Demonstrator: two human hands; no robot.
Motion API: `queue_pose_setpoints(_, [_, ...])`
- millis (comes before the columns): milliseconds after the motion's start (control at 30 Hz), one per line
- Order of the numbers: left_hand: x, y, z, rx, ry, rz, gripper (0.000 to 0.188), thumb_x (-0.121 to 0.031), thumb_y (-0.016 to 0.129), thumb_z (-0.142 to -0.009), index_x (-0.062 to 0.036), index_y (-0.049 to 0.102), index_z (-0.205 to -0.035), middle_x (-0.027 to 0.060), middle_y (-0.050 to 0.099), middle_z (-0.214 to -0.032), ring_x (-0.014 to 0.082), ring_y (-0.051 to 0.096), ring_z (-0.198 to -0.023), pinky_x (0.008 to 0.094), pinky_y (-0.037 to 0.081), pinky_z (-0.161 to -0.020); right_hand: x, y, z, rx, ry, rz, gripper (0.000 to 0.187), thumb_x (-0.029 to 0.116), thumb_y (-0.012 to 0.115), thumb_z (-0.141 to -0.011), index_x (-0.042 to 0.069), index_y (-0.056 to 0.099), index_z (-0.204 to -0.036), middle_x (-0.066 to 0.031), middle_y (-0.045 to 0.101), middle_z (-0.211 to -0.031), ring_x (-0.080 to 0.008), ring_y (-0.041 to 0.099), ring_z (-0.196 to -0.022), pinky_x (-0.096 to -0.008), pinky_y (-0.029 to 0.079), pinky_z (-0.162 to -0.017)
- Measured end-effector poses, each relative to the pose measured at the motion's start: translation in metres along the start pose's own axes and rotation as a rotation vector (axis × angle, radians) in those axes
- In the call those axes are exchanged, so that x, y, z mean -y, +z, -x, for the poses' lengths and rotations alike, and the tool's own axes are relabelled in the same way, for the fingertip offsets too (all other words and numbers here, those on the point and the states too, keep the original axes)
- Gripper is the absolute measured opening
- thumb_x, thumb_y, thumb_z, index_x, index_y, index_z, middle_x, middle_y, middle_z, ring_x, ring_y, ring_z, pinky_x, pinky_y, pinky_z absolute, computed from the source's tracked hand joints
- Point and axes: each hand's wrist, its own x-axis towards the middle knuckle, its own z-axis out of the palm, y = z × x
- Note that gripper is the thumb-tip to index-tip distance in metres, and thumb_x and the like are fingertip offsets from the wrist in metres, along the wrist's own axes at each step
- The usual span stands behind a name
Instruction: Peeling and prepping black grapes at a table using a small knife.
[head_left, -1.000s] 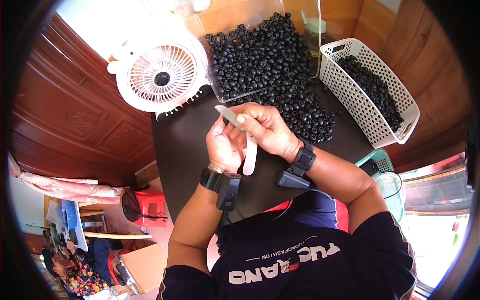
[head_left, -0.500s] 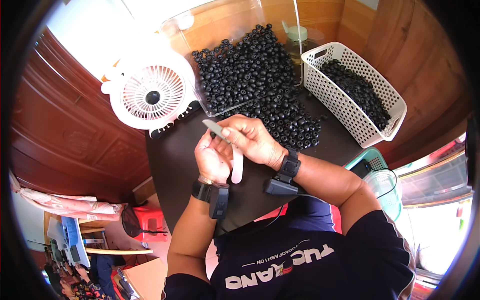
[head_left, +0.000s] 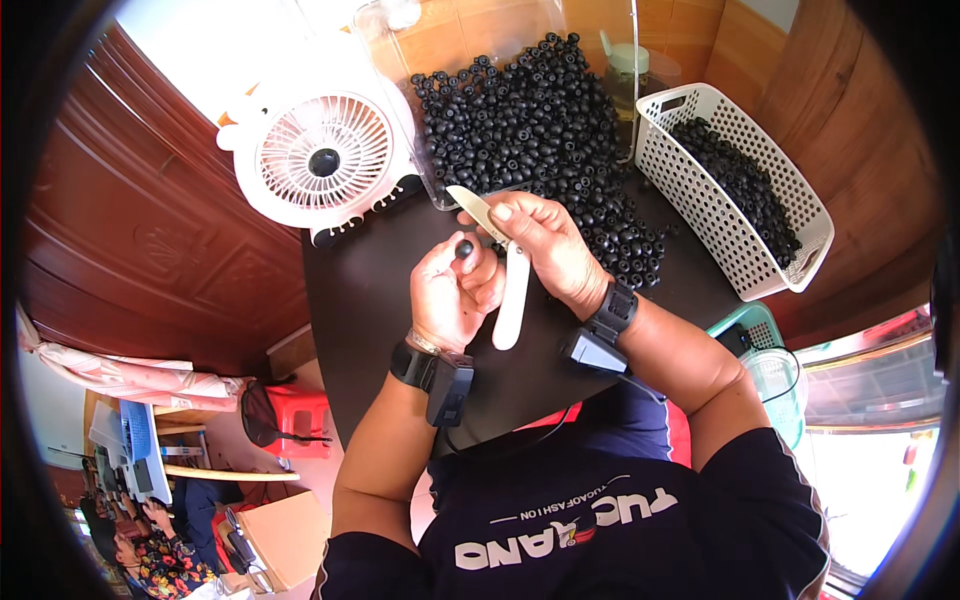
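My left hand [head_left: 448,300] pinches a small black bead-like piece [head_left: 464,249] between thumb and fingers, palm turned up. To its right, my right hand [head_left: 555,245] grips a small folding knife [head_left: 513,300] with a pale handle pointing down and its blade slanting up to the left. The blade stands just above the black piece and apart from it. Beyond my hands, a heap of similar black pieces [head_left: 530,130], many with a hole, fills a clear plastic bin [head_left: 437,185] and spills onto the dark table [head_left: 370,300].
A white perforated basket [head_left: 690,215] with black bits stands at the right. The white fan [head_left: 325,160] is at the left, a lidded jar [head_left: 625,75] behind the heap. A green basket [head_left: 770,330] sits beyond my right elbow; a red stool [head_left: 298,418] is lower left.
My hands have drawn apart a little. The knife has lifted off to the upper right of the black piece, which now shows plainly in my left fingers. The whole view has shifted slightly.
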Motion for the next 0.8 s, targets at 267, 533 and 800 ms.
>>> queue_pose_setpoints(267, [0.0018,0.0122,0.0045,-0.123,-0.132,0.044,0.033,-0.032,0.036,-0.094,-0.0103,0.042,-0.069,0.0008,0.035,-0.054,0.0173,0.040,-0.042,0.0284,0.032,-0.041,-0.0008,-0.0035,0.0000,0.138,0.144,-0.078,0.025,0.022,0.054,-0.094,0.000,0.064,-0.099,-0.0032,0.066,-0.082,-0.0083,0.061,-0.074,-0.0246,0.050,-0.073])
queue_pose_setpoints(533, [0.0021,0.0059,0.0041,-0.042,-0.154,0.027,0.032,-0.031,0.037,-0.093,-0.0112,0.042,-0.068,-0.0005,0.035,-0.053,0.0146,0.036,-0.040,0.0271,0.029,-0.039,0.0000,-0.0039,-0.0005,0.113,0.158,-0.019,0.032,0.029,0.055,-0.093,-0.002,0.064,-0.097,-0.0068,0.067,-0.079,-0.0126,0.064,-0.072,-0.0266,0.054,-0.070])
queue_pose_setpoints(800, [0.0016,0.0075,0.0065,-0.049,-0.163,0.015,0.032,-0.032,0.039,-0.092,-0.0115,0.043,-0.068,-0.0010,0.035,-0.053,0.0142,0.038,-0.043,0.0272,0.030,-0.039,-0.0009,-0.0029,0.0000,0.102,0.163,-0.002,0.028,0.025,0.056,-0.093,-0.001,0.064,-0.096,-0.0067,0.066,-0.079,-0.0119,0.064,-0.069,-0.0266,0.056,-0.067])
